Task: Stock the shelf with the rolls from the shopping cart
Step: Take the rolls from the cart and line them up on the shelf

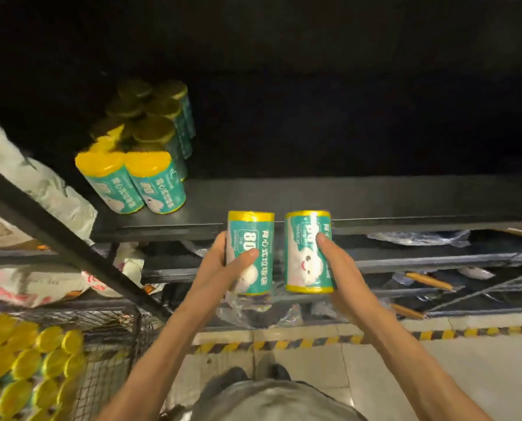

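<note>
My left hand (223, 265) grips one teal roll with yellow ends (253, 247), held upright just in front of the dark shelf's front edge (405, 221). Beside it, my right hand (338, 265) grips a second such roll (307, 253) at the same height. Several matching rolls (141, 153) stand in rows at the left of the shelf board, running back into the dark. At the bottom left the wire shopping cart (114, 344) holds several more rolls (26, 366), yellow ends up.
A slanted black shelf upright (71, 244) crosses the left side. White printed bags (35, 183) lie beyond it. Lower shelves hold plastic-wrapped goods (420, 238) and wooden-handled items (429, 281). A yellow-black floor stripe (375, 337) runs along the shelf base.
</note>
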